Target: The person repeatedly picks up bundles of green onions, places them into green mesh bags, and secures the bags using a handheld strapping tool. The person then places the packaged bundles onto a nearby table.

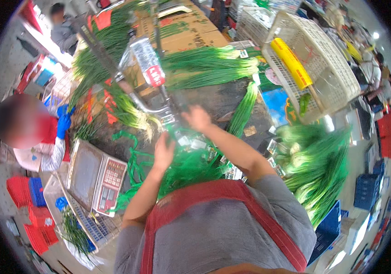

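Observation:
My left hand is at the left edge of a heap of green plastic netting, its fingers pointing up toward a metal-framed device. My right hand is blurred, just right of that device, over the dark tabletop. Whether either hand grips anything is not clear. Small printed labels lie on the netting below the right hand. Left of the device, a bunch of green onions lies with its roots toward my left hand. Another bunch lies to the right of my right hand.
A digital scale stands at left. More onion bunches lie at the back; a large pile is at right. A white plastic crate holds a yellow roll. A person with blue gloves works at left.

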`<act>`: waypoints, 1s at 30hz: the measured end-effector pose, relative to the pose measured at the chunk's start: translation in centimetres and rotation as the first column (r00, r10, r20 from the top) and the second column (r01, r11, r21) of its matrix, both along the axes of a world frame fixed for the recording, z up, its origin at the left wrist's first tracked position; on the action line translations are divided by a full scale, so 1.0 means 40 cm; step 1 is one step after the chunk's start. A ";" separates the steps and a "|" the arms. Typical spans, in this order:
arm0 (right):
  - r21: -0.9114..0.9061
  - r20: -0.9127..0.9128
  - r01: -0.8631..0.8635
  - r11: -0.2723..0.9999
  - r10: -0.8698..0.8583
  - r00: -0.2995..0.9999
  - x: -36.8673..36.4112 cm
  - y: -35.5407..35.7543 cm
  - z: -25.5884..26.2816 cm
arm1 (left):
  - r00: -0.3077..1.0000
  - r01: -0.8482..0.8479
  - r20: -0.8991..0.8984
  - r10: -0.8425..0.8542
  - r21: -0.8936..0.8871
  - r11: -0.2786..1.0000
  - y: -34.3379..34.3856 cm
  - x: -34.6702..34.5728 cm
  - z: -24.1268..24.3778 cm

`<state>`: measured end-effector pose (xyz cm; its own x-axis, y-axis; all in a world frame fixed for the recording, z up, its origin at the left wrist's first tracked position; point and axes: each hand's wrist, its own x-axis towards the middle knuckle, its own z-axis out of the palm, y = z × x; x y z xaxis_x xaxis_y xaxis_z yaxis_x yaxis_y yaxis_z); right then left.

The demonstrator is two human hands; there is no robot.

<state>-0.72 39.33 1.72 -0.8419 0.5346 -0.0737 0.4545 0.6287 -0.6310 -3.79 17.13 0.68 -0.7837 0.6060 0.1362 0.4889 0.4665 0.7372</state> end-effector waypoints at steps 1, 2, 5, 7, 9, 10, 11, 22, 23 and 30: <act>-0.021 0.039 0.010 1.000 -0.009 0.999 -0.022 -0.018 -0.021 | 0.996 0.045 0.074 -0.039 -0.073 0.996 0.000 -0.002 -0.014; 0.010 -0.004 -0.002 1.000 0.002 1.000 -0.031 -0.032 -0.043 | 0.995 0.066 0.075 -0.060 -0.079 0.995 0.002 0.006 -0.011; 0.211 -0.219 -0.138 0.968 0.184 0.958 -0.038 0.038 -0.187 | 0.992 0.112 -0.035 -0.118 -0.151 0.982 0.022 0.017 -0.006; 0.076 -0.351 -0.124 0.989 0.142 0.926 0.020 0.071 -0.138 | 0.978 0.160 -0.088 -0.190 -0.270 0.949 -0.019 0.013 -0.013; -0.021 -0.404 -0.201 0.979 0.176 0.898 0.104 0.123 -0.042 | 0.914 0.387 0.186 -0.360 -0.139 0.912 -0.061 0.028 -0.004; 0.063 -0.304 -0.260 0.964 0.267 0.915 0.162 0.164 0.022 | 0.855 0.500 0.233 -0.463 -0.138 0.855 -0.087 0.053 -0.008; 0.207 -0.207 -0.321 0.924 0.362 0.909 0.215 0.207 0.053 | 0.779 0.612 0.269 -0.566 -0.128 0.781 -0.101 0.070 -0.007; 0.637 0.274 -0.471 0.610 0.392 0.878 0.413 0.420 0.098 | 0.655 0.713 0.109 -0.747 -0.415 0.565 -0.120 0.138 0.027; 0.628 0.176 -0.374 0.682 0.344 0.922 0.406 0.458 0.128 | 0.654 0.711 0.110 -0.748 -0.426 0.559 -0.132 0.146 0.030; 0.208 -0.386 0.150 0.967 -0.060 0.921 0.367 0.516 0.439 | 0.641 0.727 0.198 -0.741 -0.465 0.505 -0.127 0.138 0.031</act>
<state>13.95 59.97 19.28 -0.7215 0.5854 0.3698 0.2851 0.7379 -0.6117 1.72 12.05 1.91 -0.0284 0.9473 -0.3192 0.8330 0.1990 0.5163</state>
